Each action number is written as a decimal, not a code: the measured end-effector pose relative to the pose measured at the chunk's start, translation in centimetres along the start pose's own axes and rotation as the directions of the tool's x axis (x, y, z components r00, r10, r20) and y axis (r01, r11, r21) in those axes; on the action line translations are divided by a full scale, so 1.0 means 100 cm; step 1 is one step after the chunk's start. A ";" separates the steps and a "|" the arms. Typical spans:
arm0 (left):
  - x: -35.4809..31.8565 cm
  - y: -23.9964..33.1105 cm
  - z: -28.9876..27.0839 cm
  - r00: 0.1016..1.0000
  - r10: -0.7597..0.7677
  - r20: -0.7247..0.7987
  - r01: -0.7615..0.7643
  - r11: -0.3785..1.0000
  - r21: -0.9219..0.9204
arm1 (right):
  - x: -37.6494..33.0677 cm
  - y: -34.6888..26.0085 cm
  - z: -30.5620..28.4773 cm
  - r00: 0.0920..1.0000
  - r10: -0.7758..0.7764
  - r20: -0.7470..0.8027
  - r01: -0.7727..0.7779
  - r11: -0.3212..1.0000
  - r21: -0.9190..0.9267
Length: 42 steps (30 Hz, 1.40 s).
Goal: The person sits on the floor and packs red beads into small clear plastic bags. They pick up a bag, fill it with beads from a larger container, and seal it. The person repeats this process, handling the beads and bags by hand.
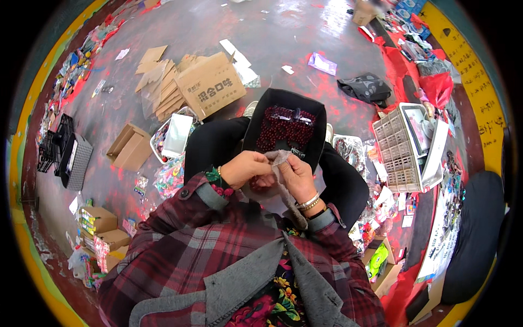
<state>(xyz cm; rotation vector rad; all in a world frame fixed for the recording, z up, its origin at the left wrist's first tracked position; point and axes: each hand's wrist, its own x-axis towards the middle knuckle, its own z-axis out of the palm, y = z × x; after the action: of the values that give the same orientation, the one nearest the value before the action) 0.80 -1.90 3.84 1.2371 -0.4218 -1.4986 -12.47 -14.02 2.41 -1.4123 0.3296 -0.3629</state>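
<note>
A strip of soft grey-beige cloth (279,158) is pinched between both my hands, and its long end hangs down toward my lap. My left hand (243,169) grips the strip's upper end with fingertips and thumb. Close beside it, my right hand (297,177) is closed on the same strip, its thumb on top. Just beyond my hands, a black open box (260,111) rests between my knees. Dark red beads (280,131) fill much of it, with a shiny clear plastic wrapper (291,115) lying over them.
Flattened cardboard and a carton (212,85) lie ahead to the left, near an open brown box (129,147). A slatted beige crate (396,150) stands at right. A white basket (175,136) sits by my left knee. A dark bag (365,89) lies on the floor.
</note>
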 end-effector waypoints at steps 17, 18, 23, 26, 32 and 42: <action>-0.005 -0.007 -0.004 0.997 0.081 0.007 -0.081 0.985 0.154 | 0.003 0.000 -0.013 0.971 0.005 0.241 0.043 0.981 -0.191; -0.005 -0.007 -0.002 0.996 0.085 -0.008 -0.084 0.992 0.092 | 0.003 0.001 -0.012 0.980 -0.038 0.194 0.081 0.973 -0.218; -0.004 -0.006 0.003 0.992 0.128 0.008 -0.124 0.972 -0.200 | 0.004 0.027 -0.016 0.993 0.011 -0.120 -0.021 0.996 -0.086; -0.003 -0.017 0.004 0.982 0.188 -0.020 -0.188 0.961 -0.205 | 0.005 0.007 -0.009 0.995 0.057 -0.084 -0.055 0.998 0.028; -0.008 -0.004 -0.004 0.978 0.190 0.085 -0.203 0.960 0.193 | 0.006 -0.003 -0.027 0.971 -0.095 0.221 0.157 0.946 -0.284; -0.010 -0.003 0.003 0.997 0.070 0.043 -0.061 0.981 -0.184 | 0.001 0.004 -0.002 0.972 -0.217 0.086 0.233 0.892 -0.388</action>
<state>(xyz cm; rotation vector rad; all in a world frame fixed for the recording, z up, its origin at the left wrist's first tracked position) 0.24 -0.99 4.16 1.0349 -0.3457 -1.4791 -12.48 -14.18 2.00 -1.8636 0.2110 -0.4748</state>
